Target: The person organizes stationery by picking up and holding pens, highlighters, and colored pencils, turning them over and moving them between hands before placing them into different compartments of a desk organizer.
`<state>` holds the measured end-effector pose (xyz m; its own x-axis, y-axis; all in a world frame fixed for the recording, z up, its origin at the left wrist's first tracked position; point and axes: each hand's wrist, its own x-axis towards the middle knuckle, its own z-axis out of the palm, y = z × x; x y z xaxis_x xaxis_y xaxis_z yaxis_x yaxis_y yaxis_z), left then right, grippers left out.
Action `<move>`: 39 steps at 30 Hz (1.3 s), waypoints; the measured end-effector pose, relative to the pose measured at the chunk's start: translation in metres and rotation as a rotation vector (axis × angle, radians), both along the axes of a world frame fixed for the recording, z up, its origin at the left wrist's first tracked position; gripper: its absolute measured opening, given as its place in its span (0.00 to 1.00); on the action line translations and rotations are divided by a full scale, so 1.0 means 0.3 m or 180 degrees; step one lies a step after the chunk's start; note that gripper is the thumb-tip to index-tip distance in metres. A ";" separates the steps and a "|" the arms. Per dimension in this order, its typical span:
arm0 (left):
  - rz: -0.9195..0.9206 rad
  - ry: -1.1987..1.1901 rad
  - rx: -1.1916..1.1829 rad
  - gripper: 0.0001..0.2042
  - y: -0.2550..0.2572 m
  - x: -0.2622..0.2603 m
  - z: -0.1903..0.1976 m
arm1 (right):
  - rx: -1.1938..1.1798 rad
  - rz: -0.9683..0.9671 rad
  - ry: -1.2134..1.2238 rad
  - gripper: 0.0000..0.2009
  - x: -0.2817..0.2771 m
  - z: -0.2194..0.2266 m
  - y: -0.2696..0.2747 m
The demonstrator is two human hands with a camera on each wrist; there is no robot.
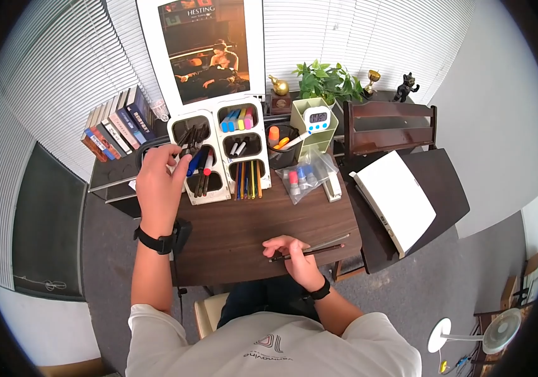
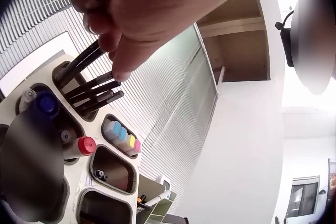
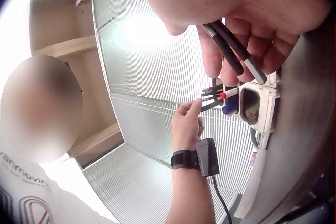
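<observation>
My left hand (image 1: pixel 160 182) is over the upper left compartment of the white organizer (image 1: pixel 212 200), its fingertips at a cluster of dark pens (image 1: pixel 192 135). Seen from the left wrist, its curled fingers and thumb pinch the upper end of a dark pen (image 2: pixel 79 65), and other dark pens (image 2: pixel 94 98) lean beside it. A blue-capped pen (image 2: pixel 46 103) and a red-capped marker (image 2: pixel 80 148) stand in the neighbouring compartment. Low over the table's front part, my right hand (image 1: pixel 301 264) holds two slim dark pens (image 3: pixel 231 50) between thumb and fingers, their ends pointing right in the head view.
Highlighters (image 1: pixel 237 119), colored pencils (image 1: pixel 248 181) and a black mesh cup (image 1: pixel 281 156) are near the organizer. Right of them are a plastic bag of bottles (image 1: pixel 305 179), a stapler (image 1: pixel 332 187) and a green holder with a clock (image 1: pixel 317 118). A white box (image 1: pixel 398 204) lies farther right.
</observation>
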<state>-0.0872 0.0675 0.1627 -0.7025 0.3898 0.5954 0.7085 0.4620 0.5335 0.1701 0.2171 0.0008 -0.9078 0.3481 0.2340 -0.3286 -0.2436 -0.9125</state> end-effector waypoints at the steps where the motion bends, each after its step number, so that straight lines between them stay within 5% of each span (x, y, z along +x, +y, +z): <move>1: -0.0058 0.0437 -0.0087 0.12 0.005 0.009 0.011 | 0.0017 -0.0005 -0.0001 0.30 -0.001 0.000 0.001; 5: -0.0239 0.1573 -0.0656 0.19 0.014 -0.003 0.035 | 0.0063 -0.0005 -0.0028 0.30 0.000 -0.001 0.002; 12: -0.0480 0.1372 -0.1035 0.14 0.009 -0.109 -0.004 | 0.0061 -0.0032 0.0028 0.29 -0.004 0.000 0.001; 24: -0.0574 0.1199 -0.0725 0.16 -0.011 -0.064 0.015 | 0.0120 0.0008 -0.0018 0.30 -0.002 0.002 0.004; 26: -0.0379 0.1378 0.0017 0.18 -0.017 0.021 0.011 | 0.0130 -0.0002 -0.0021 0.31 -0.003 -0.003 0.005; 29: -0.0984 0.0278 0.0415 0.07 -0.049 0.224 -0.136 | 0.0025 -0.0089 0.0148 0.32 -0.013 -0.010 -0.003; 32: -0.2035 -0.0872 -0.0476 0.16 -0.041 0.403 -0.238 | 0.0112 -0.0272 0.0069 0.33 -0.029 -0.002 -0.013; 34: -0.1881 -0.1380 -0.0034 0.13 -0.051 0.454 -0.359 | -0.0011 -0.0162 0.0097 0.33 -0.035 -0.005 -0.024; 39: -0.1894 -0.1616 -0.0223 0.10 -0.088 0.475 -0.333 | 0.0359 -0.0199 0.0021 0.33 -0.047 0.035 -0.048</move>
<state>0.0552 0.0412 0.0628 -0.5434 0.8108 0.2176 0.5247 0.1257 0.8419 0.1560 0.2028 0.0115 -0.8834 0.3751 0.2808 -0.3461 -0.1183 -0.9307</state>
